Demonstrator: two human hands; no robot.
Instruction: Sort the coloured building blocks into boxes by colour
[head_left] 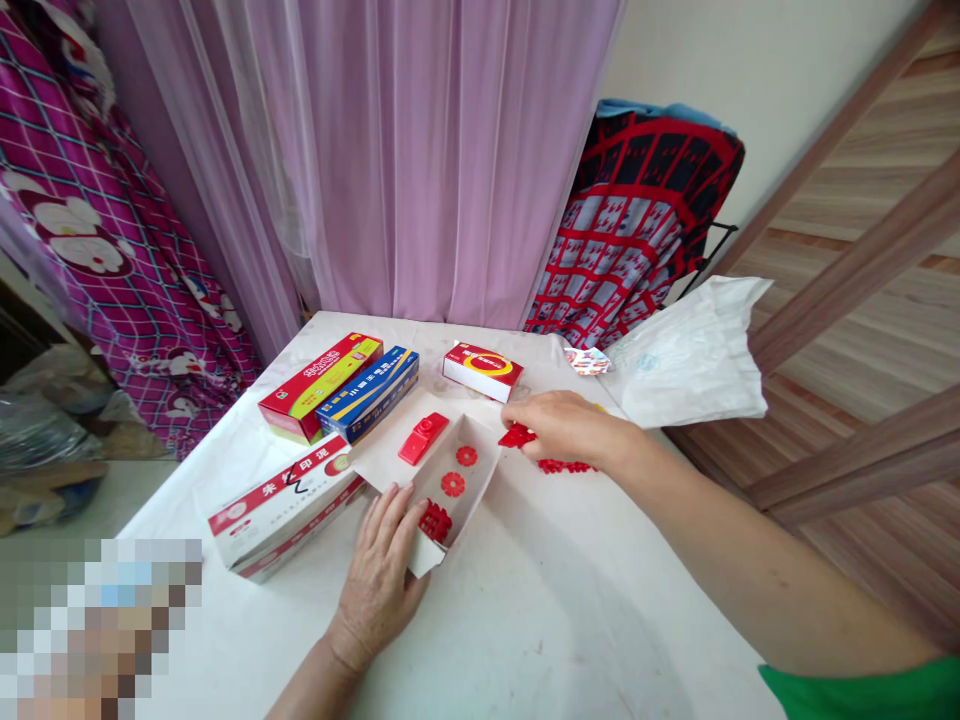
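Observation:
My left hand (382,570) grips the near left corner of an open white box (480,490), its fingers along the edge and the thumb by the near end. Inside lie round red flower-shaped plastic pieces (453,484) and a latticed red piece (435,521). A red plastic part (424,438) with a raised round knob rests on the folded-back lid (382,450). My right hand (562,428), to the right of the box, pinches red plastic pieces (517,436) between thumb and fingers. More red pieces (566,466) lie on the table beneath that hand, partly hidden.
Left of the open box stand a white-and-red carton (292,510), a blue box (369,393) and a red-and-yellow box (322,385). Behind is a small red-and-white box (482,372). A white plastic bag (690,355) and shiny wrapper (588,361) lie at the table's right edge.

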